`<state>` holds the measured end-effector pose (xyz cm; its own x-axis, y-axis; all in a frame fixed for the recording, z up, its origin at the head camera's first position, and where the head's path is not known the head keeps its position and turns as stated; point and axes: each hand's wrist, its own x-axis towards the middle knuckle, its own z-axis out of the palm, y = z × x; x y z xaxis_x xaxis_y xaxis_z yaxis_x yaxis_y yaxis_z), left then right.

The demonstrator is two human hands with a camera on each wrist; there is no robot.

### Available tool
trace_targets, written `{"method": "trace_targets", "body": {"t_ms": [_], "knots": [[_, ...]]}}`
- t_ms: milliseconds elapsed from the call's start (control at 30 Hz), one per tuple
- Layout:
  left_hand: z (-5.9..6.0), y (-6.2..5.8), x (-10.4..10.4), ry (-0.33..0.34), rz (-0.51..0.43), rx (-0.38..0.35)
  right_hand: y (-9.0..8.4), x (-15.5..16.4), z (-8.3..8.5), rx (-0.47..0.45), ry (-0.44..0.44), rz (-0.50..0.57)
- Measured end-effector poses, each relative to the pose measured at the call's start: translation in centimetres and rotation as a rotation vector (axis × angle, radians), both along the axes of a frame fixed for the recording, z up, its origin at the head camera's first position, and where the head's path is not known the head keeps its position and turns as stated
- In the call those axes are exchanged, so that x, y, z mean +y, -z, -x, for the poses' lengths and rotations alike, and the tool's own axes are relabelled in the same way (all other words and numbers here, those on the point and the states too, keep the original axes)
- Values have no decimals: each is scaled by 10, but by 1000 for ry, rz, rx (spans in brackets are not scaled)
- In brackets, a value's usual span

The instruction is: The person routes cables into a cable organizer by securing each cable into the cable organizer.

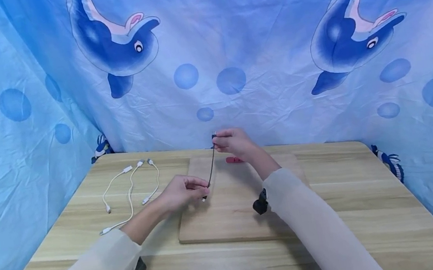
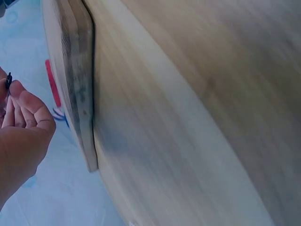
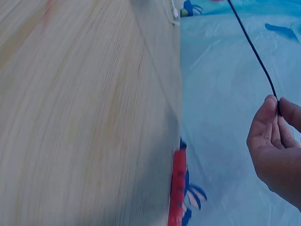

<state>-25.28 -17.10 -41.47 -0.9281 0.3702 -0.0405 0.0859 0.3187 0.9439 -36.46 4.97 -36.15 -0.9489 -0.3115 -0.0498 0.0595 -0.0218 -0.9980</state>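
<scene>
A short black USB cable [image 1: 212,163] is stretched at a slant above the wooden board [image 1: 232,222]. My left hand [image 1: 180,192] pinches its lower end between thumb and fingers, with the plug tip poking out below. Higher up and farther back, the right hand [image 1: 235,142] grips the other plug, held upright. In the right wrist view the black cord [image 3: 254,47] runs up from the fingertips of that hand [image 3: 277,150]. The left wrist view has the left hand [image 2: 26,127] at its edge, with a black plug [image 2: 9,81] between the fingers.
Three white cables lie left of the board: a left one [image 1: 112,182], a longer middle one [image 1: 130,194] and a right one [image 1: 158,177]. On the board's far part is a red strip with dark marks [image 1: 234,160], partly behind the right hand. A dolphin-print curtain [image 1: 272,118] hangs behind the table.
</scene>
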Motion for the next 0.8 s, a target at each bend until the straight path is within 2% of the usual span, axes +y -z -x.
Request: {"method": "trace_targets", "body": {"t_ms": [267,400,500,800], "knots": [[-3,-1,27,26,-20,-24,1,36,-2,-37,11,-29],[-3,0,40,31,-13,-32,1,55,-4,-44,27,-80],[-2,1,49,20,-7,-25,1,66,-5,-35,37,-109],[0,2,74,-9,21,-10,5,99,-8,-68,80,-92]]}}
